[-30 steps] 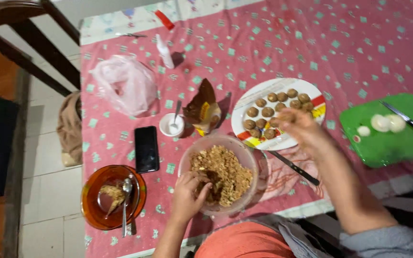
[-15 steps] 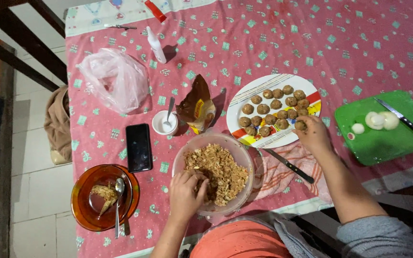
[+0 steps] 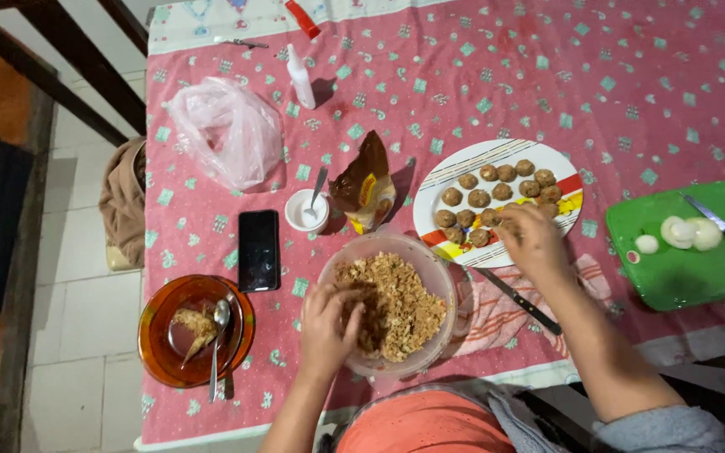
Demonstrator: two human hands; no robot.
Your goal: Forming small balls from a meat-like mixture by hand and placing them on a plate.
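At the far left of the pink patterned tablecloth (image 3: 480, 75), an amber glass dish (image 3: 161, 352) holds a spoon (image 3: 218, 335) and a smear of leftover food. Just right of it lies a black phone (image 3: 258, 250), with a crumpled clear plastic bag (image 3: 226, 132) well above and a small white cup (image 3: 306, 210) with its own spoon beside an opened brown packet (image 3: 367, 180).

The left hand (image 3: 329, 323) is sunk into the crumbly brown mixture (image 3: 400, 306) filling the clear plastic bowl (image 3: 446, 268); its fingers are curled down into the mix at the bowl's left side, gathering some of it, though how much they hold is hidden.

To the right, a black-handled knife (image 3: 518, 300) lies on a striped cloth (image 3: 488, 315). The right hand (image 3: 534, 243) rests over the lower right rim of the white striped plate (image 3: 472, 164), fingertips bent toward the rolled brown balls (image 3: 497, 184) set in rows there; whether it holds a ball cannot be told, as the fingers cover that spot.

Farthest right, a green cutting board (image 3: 681, 268) carries white onion pieces (image 3: 685, 233) and a second knife (image 3: 723, 228)
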